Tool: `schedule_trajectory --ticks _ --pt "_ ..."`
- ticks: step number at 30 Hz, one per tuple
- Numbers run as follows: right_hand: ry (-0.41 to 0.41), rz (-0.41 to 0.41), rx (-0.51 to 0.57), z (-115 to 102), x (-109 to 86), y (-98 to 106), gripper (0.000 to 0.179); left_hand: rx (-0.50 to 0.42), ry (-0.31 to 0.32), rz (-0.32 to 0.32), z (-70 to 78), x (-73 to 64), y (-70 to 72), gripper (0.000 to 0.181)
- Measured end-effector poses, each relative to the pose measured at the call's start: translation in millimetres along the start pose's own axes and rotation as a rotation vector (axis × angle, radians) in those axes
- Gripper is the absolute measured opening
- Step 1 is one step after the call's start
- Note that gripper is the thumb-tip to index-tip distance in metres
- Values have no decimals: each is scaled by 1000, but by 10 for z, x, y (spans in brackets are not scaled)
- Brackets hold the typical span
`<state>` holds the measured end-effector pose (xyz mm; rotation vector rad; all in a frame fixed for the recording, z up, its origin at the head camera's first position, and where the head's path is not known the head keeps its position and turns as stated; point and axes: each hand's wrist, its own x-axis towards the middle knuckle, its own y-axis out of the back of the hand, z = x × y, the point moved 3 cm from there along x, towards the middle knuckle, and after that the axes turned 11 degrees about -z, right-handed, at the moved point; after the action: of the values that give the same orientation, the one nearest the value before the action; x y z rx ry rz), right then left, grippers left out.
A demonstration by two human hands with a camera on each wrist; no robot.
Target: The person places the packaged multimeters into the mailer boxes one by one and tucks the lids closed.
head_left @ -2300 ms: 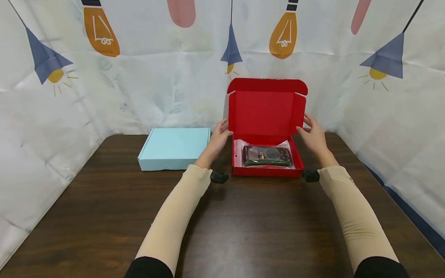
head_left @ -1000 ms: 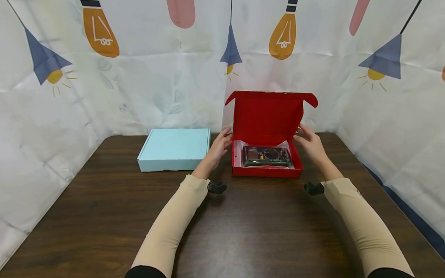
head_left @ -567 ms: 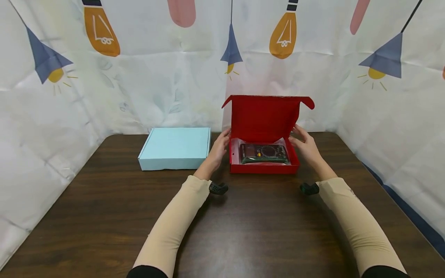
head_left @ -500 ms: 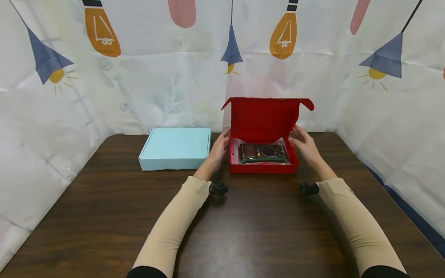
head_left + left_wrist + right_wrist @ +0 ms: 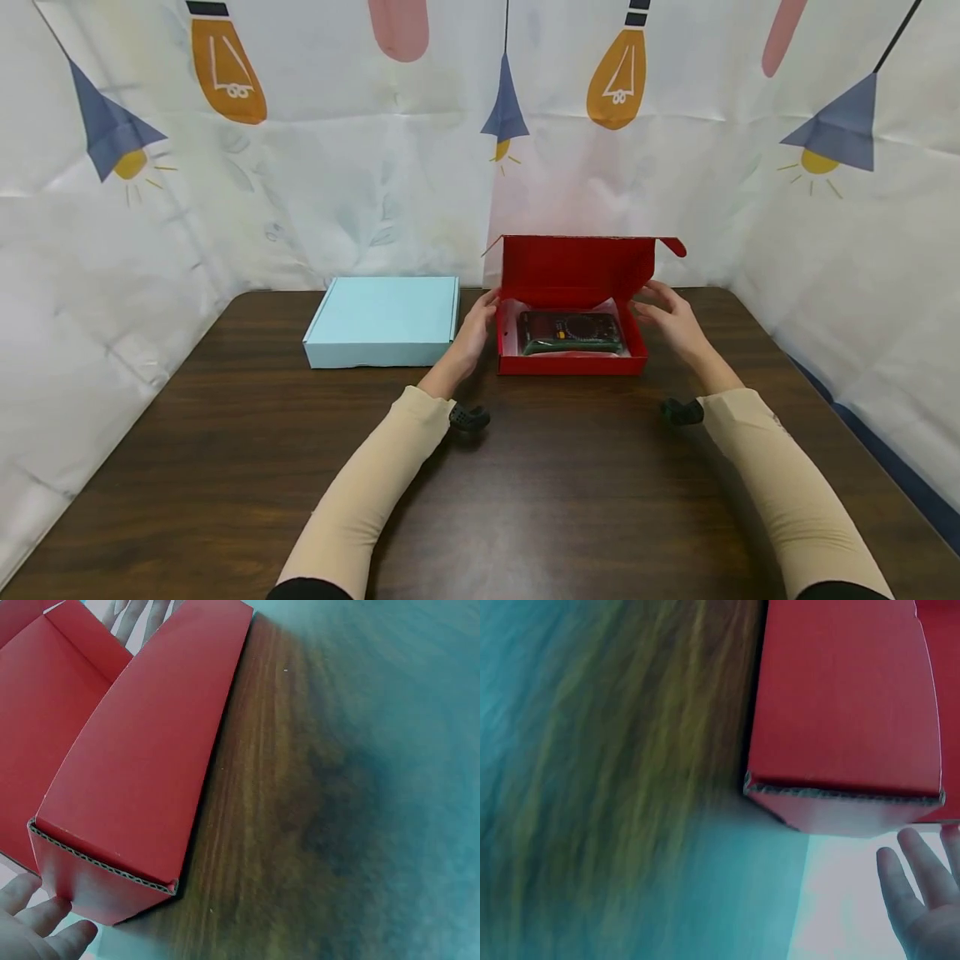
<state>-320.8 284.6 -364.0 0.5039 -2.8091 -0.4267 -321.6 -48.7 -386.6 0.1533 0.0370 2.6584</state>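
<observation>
A red cardboard box [image 5: 572, 365] stands on the table with its lid [image 5: 577, 260] raised and leaning forward. Inside, in clear plastic wrap, lies a dark multimeter [image 5: 572, 332] with a round dial. My left hand [image 5: 467, 340] is at the box's left side, fingertips by its rear corner; in the left wrist view its fingers [image 5: 45, 916] are extended against or very near the cardboard. On the opposite side my right hand [image 5: 677, 327] has its fingers spread by the lid's right edge. In the right wrist view a small gap separates those fingers [image 5: 922, 874] from the box wall.
Left of the red box sits a closed light-blue box [image 5: 382, 321], close to my left hand. Both rest toward the back of the dark wooden table [image 5: 570, 500]. Behind hangs a white curtain [image 5: 330, 192] printed with lamps and bulbs.
The lid has swung from nearly upright to a lower, forward lean. Both hands have come down with it. The box has shifted slightly back. The light-blue box stays put.
</observation>
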Motion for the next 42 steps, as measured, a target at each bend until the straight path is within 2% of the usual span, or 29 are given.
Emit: schedule_trajectory --ticks 6,16,19,25,29,32,36,42 --pt "-20 -43 15 5 -55 35 56 -54 -15 -6 -35 -44 18 56" --pt "-52 -97 4 3 -127 58 59 -51 18 -28 -29 -74 44 60" --pt "-35 -139 58 -14 -168 77 59 -88 15 -35 20 -84 72 63" --pt "56 -285 234 -51 -208 147 64 -178 -73 -65 235 -77 138 69" --pt "129 -359 338 -131 -230 185 57 -145 -69 -121 367 -76 157 69" --pt "162 -363 411 -221 -227 206 52 -100 -58 -148 461 -63 179 67" --pt "149 -331 437 -322 -195 216 47 -58 -40 -159 565 -32 209 68" --pt "112 -308 465 -378 -152 216 40 -14 19 -148 626 24 209 70"
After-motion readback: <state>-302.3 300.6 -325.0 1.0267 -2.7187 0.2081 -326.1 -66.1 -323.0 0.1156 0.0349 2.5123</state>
